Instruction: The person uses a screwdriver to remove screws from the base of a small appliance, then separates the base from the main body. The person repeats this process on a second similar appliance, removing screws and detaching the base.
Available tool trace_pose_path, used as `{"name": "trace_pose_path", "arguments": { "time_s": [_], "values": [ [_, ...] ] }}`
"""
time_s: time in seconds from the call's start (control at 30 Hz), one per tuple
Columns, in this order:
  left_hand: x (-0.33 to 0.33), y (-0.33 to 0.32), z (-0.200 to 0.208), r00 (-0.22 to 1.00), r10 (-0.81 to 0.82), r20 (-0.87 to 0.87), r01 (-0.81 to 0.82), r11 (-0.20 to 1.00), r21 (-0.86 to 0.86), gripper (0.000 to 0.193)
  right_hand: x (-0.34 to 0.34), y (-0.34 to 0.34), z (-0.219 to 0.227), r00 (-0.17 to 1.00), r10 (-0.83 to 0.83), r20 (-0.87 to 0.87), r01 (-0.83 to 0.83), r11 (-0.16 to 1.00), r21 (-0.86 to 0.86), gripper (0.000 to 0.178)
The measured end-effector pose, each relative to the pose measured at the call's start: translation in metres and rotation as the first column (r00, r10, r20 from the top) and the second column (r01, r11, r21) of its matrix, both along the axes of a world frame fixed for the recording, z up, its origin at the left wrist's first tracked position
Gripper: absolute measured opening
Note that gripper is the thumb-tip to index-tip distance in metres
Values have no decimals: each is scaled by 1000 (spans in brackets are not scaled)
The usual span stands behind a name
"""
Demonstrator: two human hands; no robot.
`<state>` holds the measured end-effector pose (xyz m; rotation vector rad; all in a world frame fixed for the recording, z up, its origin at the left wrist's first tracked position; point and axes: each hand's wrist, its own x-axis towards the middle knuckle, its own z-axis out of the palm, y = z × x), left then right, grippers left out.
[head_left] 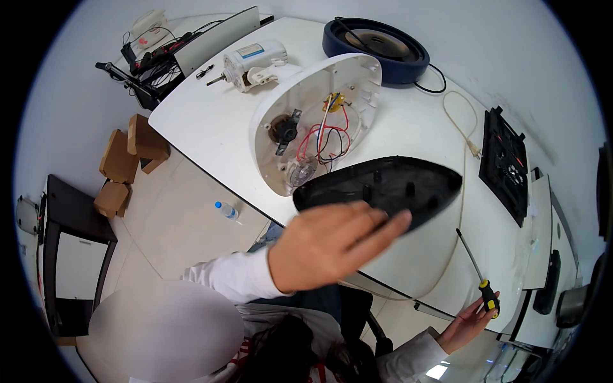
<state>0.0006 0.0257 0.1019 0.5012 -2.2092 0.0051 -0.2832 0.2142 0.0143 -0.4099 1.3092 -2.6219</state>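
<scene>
Black-shafted screwdriver [477, 271] in right hand [469, 322] points up-left.

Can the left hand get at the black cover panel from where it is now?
Probably yes. The left hand hovers open right at the near edge of the black cover panel, with nothing between them. The right hand is off to the side, holding a screwdriver.

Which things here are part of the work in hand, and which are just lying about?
In hand: left hand on black cover; right hand holding screwdriver; open white housing.
Lying about: fan motor, blue round base, water bottle, cardboard boxes.
</scene>
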Motion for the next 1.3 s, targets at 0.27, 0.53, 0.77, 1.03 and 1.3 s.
{"name": "trace_pose_path", "arguments": {
  "time_s": [0.27,0.53,0.77,1.03,1.3],
  "values": [
    [-6,25,-22,994,-106,-22,103,988,-111,28,-1,3,-1,999,-7,40,9,999,-39,48],
    [40,34,15,921,-378,-99,375,926,-44,16,-13,14,-11,990,106,97,-94,989,-114,46],
    [93,35,47,939,-298,-174,277,951,-136,24,-36,32,-38,983,180,29,-176,979,-103,44],
    [135,13,27,750,223,-622,-521,779,-349,36,-2,6,-2,990,107,92,-89,978,-187,48],
    [160,-31,-41,720,609,-332,-672,732,-116,39,-7,11,-4,997,73,9,-72,995,-71,46]
  ]
}}
